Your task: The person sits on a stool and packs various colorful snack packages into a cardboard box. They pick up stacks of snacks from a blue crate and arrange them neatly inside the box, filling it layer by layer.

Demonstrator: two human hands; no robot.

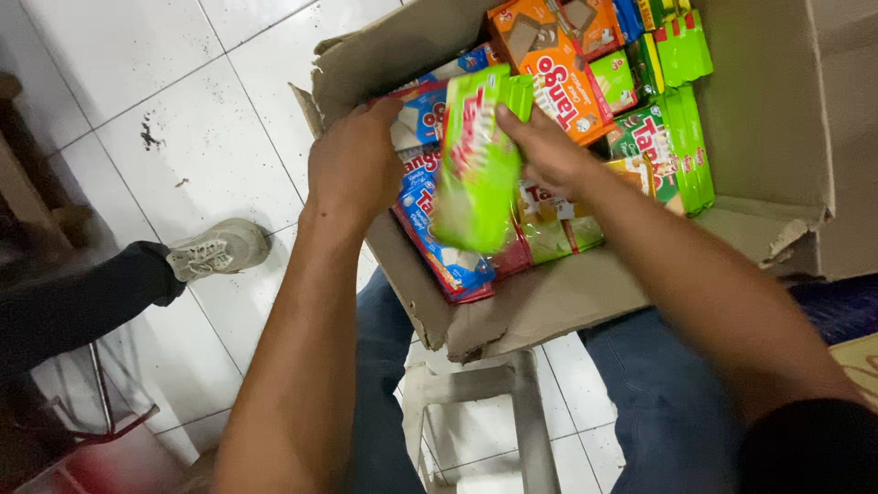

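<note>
Together, two hands, left hand (355,165) and right hand (549,151), grip one green packet (474,165) over one cardboard box (549,302).

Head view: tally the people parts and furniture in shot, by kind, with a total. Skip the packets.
Wearer's hands: 2, left hand and right hand, both on the green snack packet over the cardboard box
Shoes: 1, grey sneaker of another person
Stools: 1, pale plastic stool
Total: 4
</note>
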